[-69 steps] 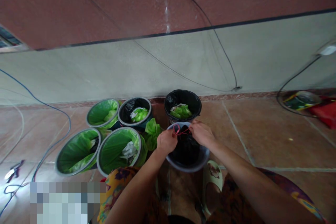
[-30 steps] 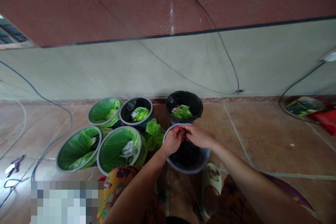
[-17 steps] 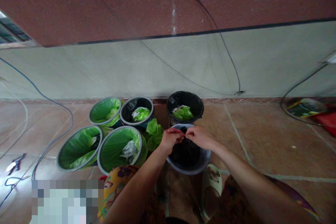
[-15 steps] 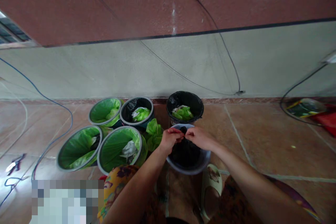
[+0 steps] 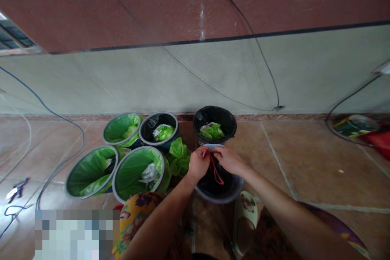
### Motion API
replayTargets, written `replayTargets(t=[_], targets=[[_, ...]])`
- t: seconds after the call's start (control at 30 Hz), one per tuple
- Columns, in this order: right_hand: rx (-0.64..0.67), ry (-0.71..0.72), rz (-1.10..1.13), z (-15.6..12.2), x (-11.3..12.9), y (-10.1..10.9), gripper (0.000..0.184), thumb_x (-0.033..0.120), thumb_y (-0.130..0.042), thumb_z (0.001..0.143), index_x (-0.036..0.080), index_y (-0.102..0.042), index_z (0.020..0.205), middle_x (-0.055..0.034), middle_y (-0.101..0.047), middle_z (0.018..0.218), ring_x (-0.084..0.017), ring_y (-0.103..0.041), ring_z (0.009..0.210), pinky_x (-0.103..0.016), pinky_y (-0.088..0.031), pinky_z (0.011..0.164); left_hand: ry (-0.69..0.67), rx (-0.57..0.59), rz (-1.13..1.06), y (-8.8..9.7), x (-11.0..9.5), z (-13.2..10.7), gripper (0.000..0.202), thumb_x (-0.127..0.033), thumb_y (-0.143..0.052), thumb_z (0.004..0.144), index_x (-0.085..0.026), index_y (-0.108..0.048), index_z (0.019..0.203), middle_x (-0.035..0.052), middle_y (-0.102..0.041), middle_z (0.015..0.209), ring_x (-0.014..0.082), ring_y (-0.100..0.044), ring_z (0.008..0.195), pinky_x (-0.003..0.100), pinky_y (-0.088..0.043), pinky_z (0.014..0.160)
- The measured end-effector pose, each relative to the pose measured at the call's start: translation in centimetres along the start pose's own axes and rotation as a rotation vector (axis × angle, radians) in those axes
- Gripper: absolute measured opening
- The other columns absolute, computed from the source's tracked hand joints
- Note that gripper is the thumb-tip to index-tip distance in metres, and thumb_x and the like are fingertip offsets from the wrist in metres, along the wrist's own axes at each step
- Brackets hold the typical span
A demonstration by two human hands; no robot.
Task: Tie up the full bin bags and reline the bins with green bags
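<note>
My left hand (image 5: 198, 164) and my right hand (image 5: 228, 159) meet over a grey bin (image 5: 219, 195) lined with a black bag (image 5: 217, 178). Both hands pinch the bag's red drawstring (image 5: 214, 168). A loop of the string hangs down between them over the gathered bag. The bin stands on the tiled floor just in front of my slippered foot (image 5: 245, 211).
Several other bins stand to the left and behind: two green-lined ones (image 5: 91, 172) (image 5: 138, 172), a third (image 5: 121, 129), and two black-lined ones (image 5: 158, 128) (image 5: 215, 122). A loose green bag (image 5: 179, 156) lies between them. Cables (image 5: 61, 142) run over the floor at left. Red items (image 5: 376, 140) lie far right.
My hands were apart with the red string stretched between them, then came together over the bag's mouth. Now a red loop hangs down between them.
</note>
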State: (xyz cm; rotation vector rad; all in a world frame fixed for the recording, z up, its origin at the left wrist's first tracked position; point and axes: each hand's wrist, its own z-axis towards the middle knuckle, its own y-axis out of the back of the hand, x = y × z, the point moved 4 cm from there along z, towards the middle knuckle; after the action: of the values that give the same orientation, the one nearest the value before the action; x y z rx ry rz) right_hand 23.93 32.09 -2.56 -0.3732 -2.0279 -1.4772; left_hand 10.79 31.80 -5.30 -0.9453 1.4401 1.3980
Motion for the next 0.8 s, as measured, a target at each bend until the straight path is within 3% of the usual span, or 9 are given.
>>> replayTargets(t=[0.17,0.37,0.5,0.63,0.8], targets=[[0.040,-0.038,0.064,0.6,-0.5,-0.8,0.029,0.020,-0.041,0.089,0.016,-0.070,0.087,-0.0044,-0.070,0.079,-0.015,-0.061,0.070,-0.025,-0.040,0.066,0.029,-0.038,-0.019,-0.3,0.3,-0.4,0.013,-0.010,-0.050,0.078,-0.018,-0.061,0.077,-0.0005,-0.061,0.073,0.0111,-0.056,0.067,0.021,-0.043,0.066],[0.082,-0.065,0.186,1.1,-1.8,-1.8,0.029,0.023,-0.043,0.087,0.016,-0.067,0.072,-0.0009,-0.063,0.061,-0.015,-0.060,0.058,-0.024,-0.039,0.056,0.113,-0.031,-0.023,-0.2,0.9,-0.3,0.008,-0.012,-0.055,0.074,-0.018,-0.058,0.070,-0.0029,-0.057,0.065,0.0100,-0.051,0.060,0.020,-0.040,0.059],[0.036,-0.039,0.094,1.2,-1.8,-1.8,0.030,0.022,-0.040,0.088,0.017,-0.066,0.074,-0.0025,-0.066,0.067,-0.015,-0.062,0.064,-0.024,-0.040,0.060,0.093,0.014,-0.028,-0.3,1.1,0.0,0.009,-0.011,-0.056,0.072,-0.017,-0.060,0.067,-0.0032,-0.058,0.064,0.0097,-0.052,0.061,0.020,-0.041,0.060],[-0.010,-0.015,-0.167,0.9,-1.0,-1.4,0.030,0.022,-0.038,0.091,0.017,-0.067,0.087,-0.0066,-0.070,0.086,-0.018,-0.064,0.081,-0.027,-0.042,0.072,0.060,0.033,0.035,-0.3,1.0,0.0,0.011,-0.011,-0.057,0.073,-0.016,-0.063,0.065,-0.0024,-0.061,0.064,0.0102,-0.054,0.063,0.021,-0.042,0.063],[-0.014,-0.001,-0.443,0.2,-1.1,-1.2,0.032,0.021,-0.034,0.093,0.014,-0.065,0.097,-0.0122,-0.069,0.099,-0.022,-0.065,0.092,-0.030,-0.042,0.078,0.116,0.070,0.219,0.3,1.0,0.0,0.015,-0.010,-0.057,0.074,-0.015,-0.066,0.063,-0.0009,-0.062,0.060,0.0105,-0.054,0.059,0.021,-0.040,0.060]])
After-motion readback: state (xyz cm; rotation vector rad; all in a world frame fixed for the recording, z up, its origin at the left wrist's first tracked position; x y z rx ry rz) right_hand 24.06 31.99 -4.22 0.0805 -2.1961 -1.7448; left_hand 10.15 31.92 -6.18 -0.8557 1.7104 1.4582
